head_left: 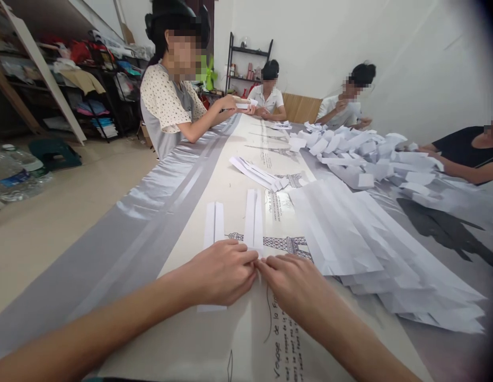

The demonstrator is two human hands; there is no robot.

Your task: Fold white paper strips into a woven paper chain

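Both of my hands rest on the table, fingertips meeting at the near end of a folded white paper strip (253, 217). My left hand (220, 270) lies curled over a second folded strip (213, 223), its fingers pinching the first strip's end. My right hand (290, 281) presses the same end from the right with fingers drawn together. A big fanned stack of white paper sheets (373, 249) lies just to the right of my right hand.
The long table (151, 223) has a grey cloth printed with Eiffel towers. Folded strips (258, 172) lie further along; a heap of folded papers (369, 154) is at the far right. Several other people sit around. Water bottles (16, 170) lie on the floor left.
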